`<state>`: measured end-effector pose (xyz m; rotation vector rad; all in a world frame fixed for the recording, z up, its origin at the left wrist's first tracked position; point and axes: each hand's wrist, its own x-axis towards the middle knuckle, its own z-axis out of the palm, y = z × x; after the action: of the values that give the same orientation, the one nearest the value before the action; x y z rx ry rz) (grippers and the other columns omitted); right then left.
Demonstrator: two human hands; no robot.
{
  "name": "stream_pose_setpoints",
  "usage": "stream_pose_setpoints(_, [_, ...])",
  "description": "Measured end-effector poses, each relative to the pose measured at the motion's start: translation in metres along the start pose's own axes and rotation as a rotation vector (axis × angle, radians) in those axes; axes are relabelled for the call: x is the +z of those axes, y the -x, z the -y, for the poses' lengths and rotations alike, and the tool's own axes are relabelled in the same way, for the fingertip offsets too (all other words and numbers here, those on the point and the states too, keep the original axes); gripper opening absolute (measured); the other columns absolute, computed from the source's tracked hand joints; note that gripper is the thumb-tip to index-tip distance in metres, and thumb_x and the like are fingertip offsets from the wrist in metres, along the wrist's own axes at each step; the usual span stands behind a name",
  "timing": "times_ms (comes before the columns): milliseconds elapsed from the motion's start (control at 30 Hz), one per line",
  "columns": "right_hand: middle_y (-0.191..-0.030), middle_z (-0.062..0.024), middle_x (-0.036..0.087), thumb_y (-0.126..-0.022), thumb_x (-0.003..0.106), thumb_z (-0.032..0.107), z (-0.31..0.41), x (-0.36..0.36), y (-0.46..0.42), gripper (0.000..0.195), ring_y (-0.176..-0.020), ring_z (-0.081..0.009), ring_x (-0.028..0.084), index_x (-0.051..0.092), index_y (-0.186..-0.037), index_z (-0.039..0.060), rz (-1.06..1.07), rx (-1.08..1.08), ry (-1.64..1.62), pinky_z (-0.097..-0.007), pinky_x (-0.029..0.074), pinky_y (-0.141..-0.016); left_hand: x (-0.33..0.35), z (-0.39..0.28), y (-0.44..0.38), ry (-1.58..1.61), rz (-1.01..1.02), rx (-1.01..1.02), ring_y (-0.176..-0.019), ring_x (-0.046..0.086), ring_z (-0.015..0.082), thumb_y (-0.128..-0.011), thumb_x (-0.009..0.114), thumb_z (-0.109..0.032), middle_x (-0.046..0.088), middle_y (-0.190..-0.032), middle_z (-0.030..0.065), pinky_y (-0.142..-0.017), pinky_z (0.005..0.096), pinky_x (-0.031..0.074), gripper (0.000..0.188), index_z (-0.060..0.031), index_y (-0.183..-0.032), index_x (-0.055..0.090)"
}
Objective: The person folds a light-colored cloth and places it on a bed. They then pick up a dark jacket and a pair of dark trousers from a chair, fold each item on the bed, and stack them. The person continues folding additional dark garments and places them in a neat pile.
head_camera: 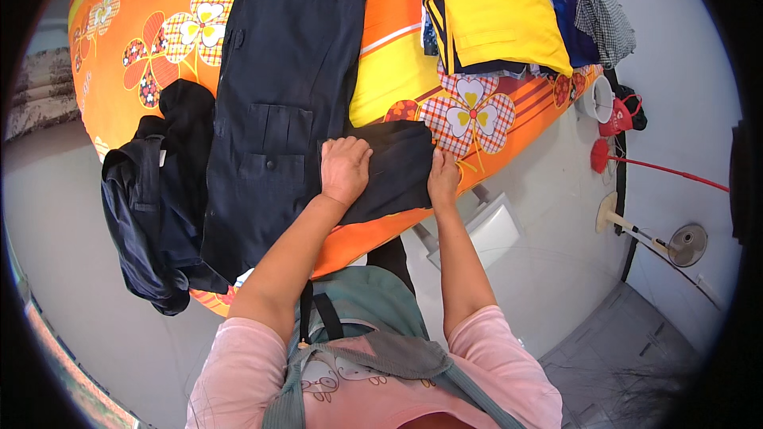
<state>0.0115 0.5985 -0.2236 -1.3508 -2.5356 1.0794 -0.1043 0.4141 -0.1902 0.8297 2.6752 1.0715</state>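
Observation:
A dark navy jacket (280,71) lies spread on the bed, with buttoned pockets and a row of snaps down its left edge. Its sleeve (390,167) stretches out to the right across the bed's near edge. My left hand (346,168), fingers curled, grips the cloth where the sleeve meets the body. At the sleeve's outer end, my right hand (444,179) holds the edge, with the thumb on top and the other fingers partly hidden. To the left, another dark garment (158,190) is crumpled and hangs over the bed's edge.
The bed carries an orange flowered cover (393,83). Folded yellow clothing (501,12) tops a pile at the far right, beside a checked cloth (605,24). Past the bed's right edge are a white bucket (596,101), a red-handled brush (656,173) and a fan (685,245).

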Motion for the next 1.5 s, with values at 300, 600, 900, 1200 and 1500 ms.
stream_pose_setpoints(300, [-0.1, -0.0206, 0.065, -0.096, 0.048, 0.029, -0.02, 0.006, -0.003, 0.034, -0.094, -0.0353, 0.063, 0.052, -0.12, 0.0049, 0.072, -0.147, -0.157, -0.0403, 0.048, -0.082, -0.015, 0.001, 0.002, -0.024, 0.199, 0.264, -0.097, 0.056, 0.0255, -0.076, 0.068, -0.01, 0.059, -0.1, 0.0073, -0.087, 0.0378, 0.04, 0.027, -0.0095, -0.102, 0.062])
stream_pose_setpoints(600, [-0.104, -0.0234, 0.063, -0.097, 0.042, 0.023, -0.005, 0.003, 0.007, 0.03, -0.096, -0.0405, 0.061, 0.05, -0.121, 0.0054, 0.115, -0.107, -0.151, -0.0421, 0.047, -0.082, -0.005, -0.013, -0.016, 0.052, 0.326, 0.131, -0.095, 0.056, 0.0231, -0.078, 0.069, -0.016, 0.058, -0.097, 0.0057, -0.087, 0.0351, 0.037, 0.024, -0.0119, -0.102, 0.067])
stream_pose_setpoints(900, [-0.107, -0.0228, 0.062, -0.098, 0.041, 0.021, -0.007, 0.004, 0.008, 0.03, -0.099, -0.0394, 0.06, 0.05, -0.121, 0.004, 0.114, -0.097, -0.18, -0.0422, 0.046, -0.084, 0.016, -0.023, -0.023, 0.13, 0.269, 0.272, -0.091, 0.055, 0.0232, -0.075, 0.07, -0.013, 0.057, -0.086, 0.0041, -0.082, 0.0349, 0.04, 0.017, -0.0093, -0.09, 0.065])
stream_pose_setpoints(1200, [-0.086, -0.0188, 0.065, -0.095, 0.053, 0.028, 0.002, 0.003, 0.008, 0.029, -0.079, -0.0322, 0.064, 0.055, -0.103, 0.0001, -0.009, -0.089, -0.141, -0.0367, 0.049, -0.07, 0.021, -0.011, -0.035, -0.04, 0.152, 0.113, -0.069, 0.062, 0.0309, -0.088, 0.058, -0.015, 0.061, -0.076, 0.0119, -0.058, 0.0409, 0.05, 0.011, -0.0075, -0.086, 0.05])
stream_pose_setpoints(1500, [-0.085, -0.0165, 0.064, -0.09, 0.061, 0.034, -0.005, -0.001, 0.0, 0.036, -0.077, -0.028, 0.063, 0.058, -0.099, -0.0009, 0.172, 0.117, -0.174, -0.0354, 0.049, -0.072, 0.032, 0.0, -0.029, -0.044, 0.083, 0.105, -0.069, 0.062, 0.0296, -0.087, 0.06, -0.017, 0.059, -0.075, 0.0113, -0.058, 0.039, 0.05, 0.016, -0.007, -0.083, 0.048])
